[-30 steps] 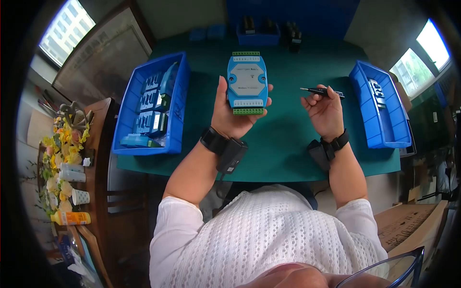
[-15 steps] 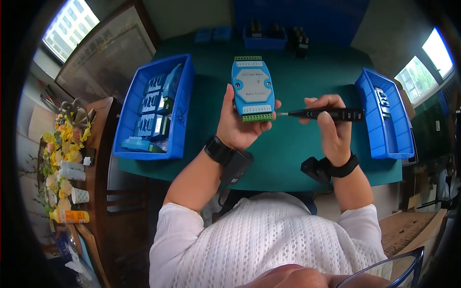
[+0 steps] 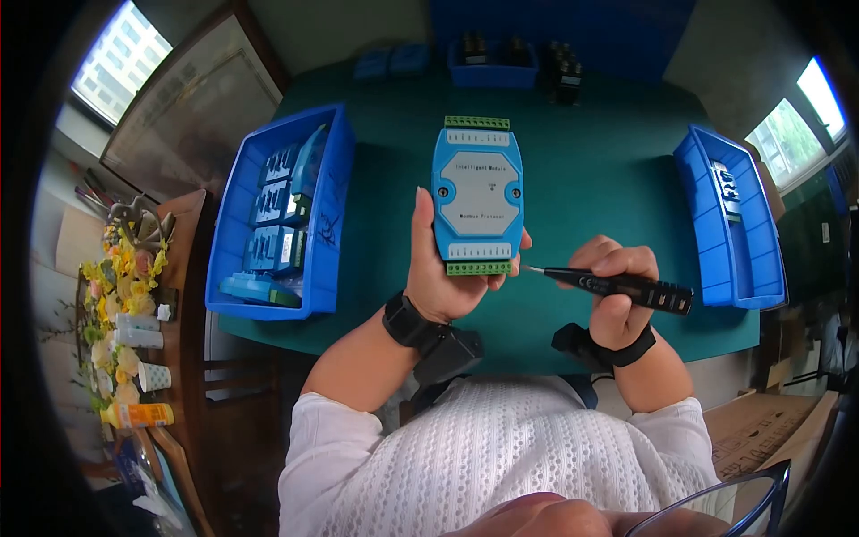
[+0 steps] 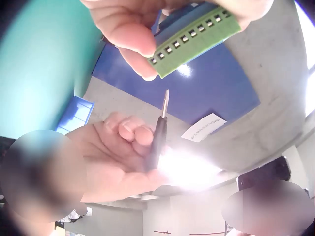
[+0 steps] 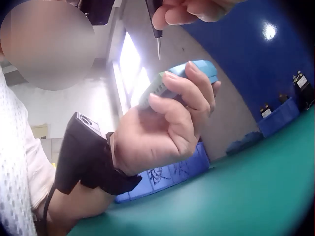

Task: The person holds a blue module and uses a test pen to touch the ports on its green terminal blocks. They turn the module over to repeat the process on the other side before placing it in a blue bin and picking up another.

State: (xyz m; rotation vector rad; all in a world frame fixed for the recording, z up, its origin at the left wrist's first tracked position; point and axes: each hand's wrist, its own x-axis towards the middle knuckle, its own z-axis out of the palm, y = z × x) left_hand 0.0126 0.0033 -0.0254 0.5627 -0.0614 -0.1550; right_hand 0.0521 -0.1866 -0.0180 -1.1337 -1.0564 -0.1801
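Blue-and-grey plastic module and screwdriver held by a person's two bare hands. In the head view, the blue rectangular plastic module with a grey printed label lies at the centre of the frame, raised above the dark green surface. The left hand supports it from below, its grip clamped around the module's lower part. A green terminal strip runs along the module's lower end; a second one edges the upper end. Right of centre, the right hand has its grip clamped on a slim black-handled screwdriver with a metal shaft. The tip points toward the lower strip, near it; the left wrist view shows a gap between them. At left stands a blue plastic bin containing blue modules; at right, another blue plastic bin holds smaller parts. A small blue bin with black parts sits at top centre.
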